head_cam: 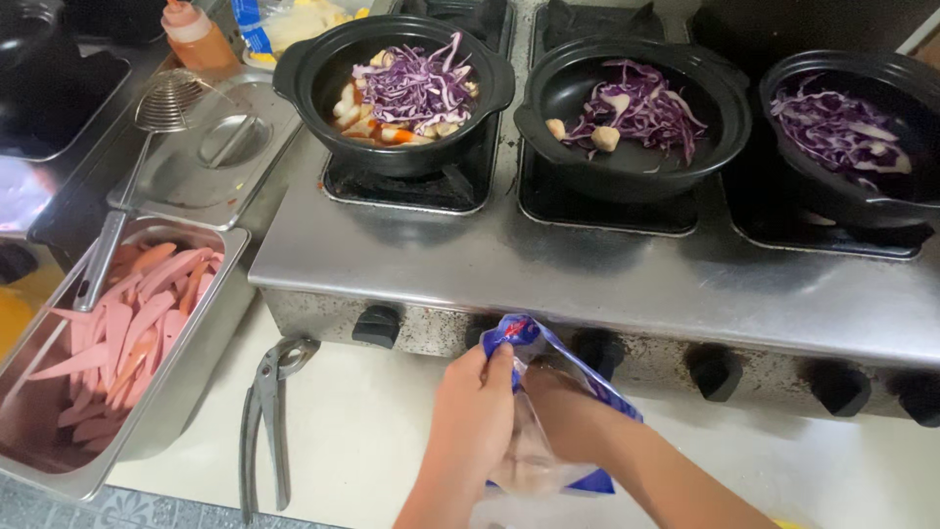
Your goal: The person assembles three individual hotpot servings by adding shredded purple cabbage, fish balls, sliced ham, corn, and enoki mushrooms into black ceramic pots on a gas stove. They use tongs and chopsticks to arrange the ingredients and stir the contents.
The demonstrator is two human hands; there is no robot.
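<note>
Plastic bag (553,411), blue-edged and standing upright just above the tabletop (372,431), is being held open by the left hand (477,411) pinching its rim while the right hand (558,407) is reaching inside, fingers hidden.

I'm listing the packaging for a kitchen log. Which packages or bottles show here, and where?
Plastic bag: front centre, clear with blue edge, held open by left hand; right hand inside.
Sauce bottle: top left, orange, squeezable.
Pouch: top, beside bottle, blue and white, partly cut off.
</note>
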